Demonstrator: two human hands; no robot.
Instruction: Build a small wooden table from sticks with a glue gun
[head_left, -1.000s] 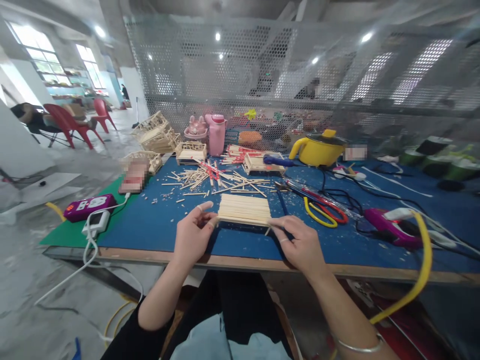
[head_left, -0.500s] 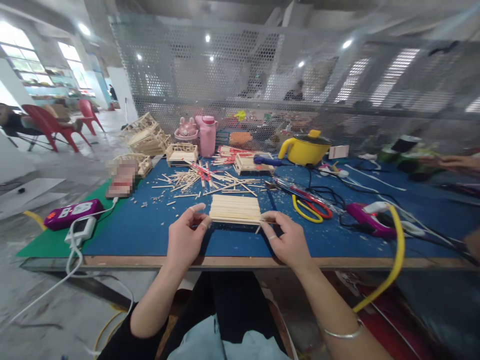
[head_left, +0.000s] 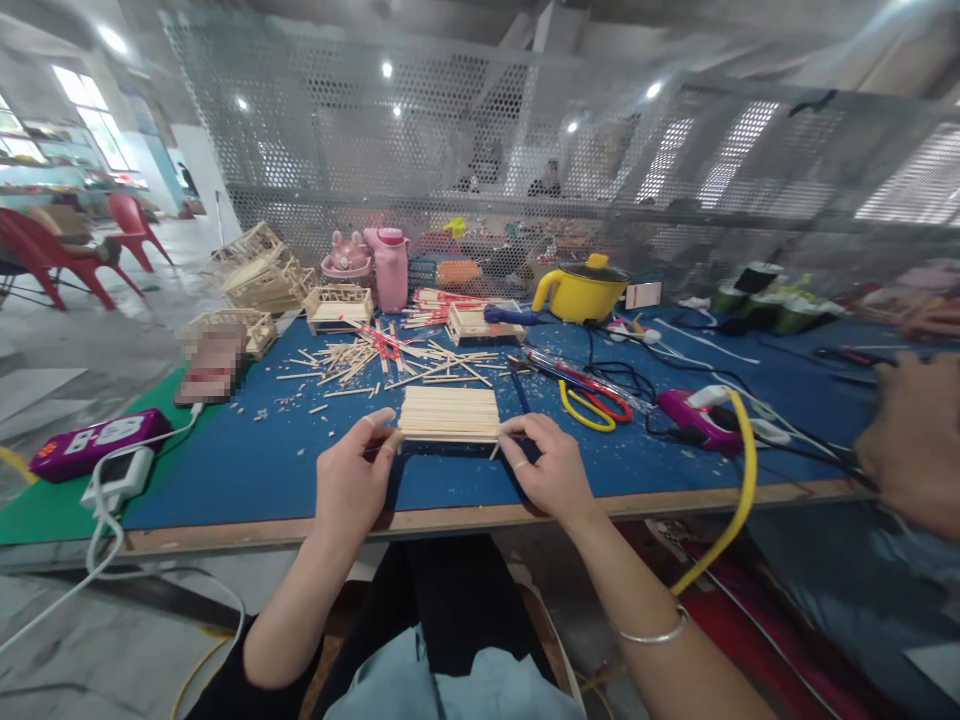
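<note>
Between my two hands is a small slatted platform [head_left: 450,410] made of pale wooden sticks laid side by side. My left hand [head_left: 354,462] pinches its left end between thumb and fingers. At the right end, my right hand [head_left: 546,460] pinches the front corner, where a short stick end pokes down below the slats. Just beyond the platform lies a scattered heap of loose wooden sticks [head_left: 352,362]. Two finished-looking miniature stick beds stand behind the heap: one bed [head_left: 339,308] at the left and another bed [head_left: 480,322] under a blue-handled tool [head_left: 510,316].
Scissors [head_left: 592,405] with yellow and red handles lie right of my hands. Purple power strips [head_left: 97,442] sit at both sides, with cables. A yellow pot [head_left: 581,292], a pink bottle [head_left: 391,270] and a phone [head_left: 212,362] stand farther back. A co-worker's arm [head_left: 911,440] is at right.
My view has turned slightly right, so the scene shifts left. Both hands keep their hold on the platform. The co-worker's arm at right shows more fully.
</note>
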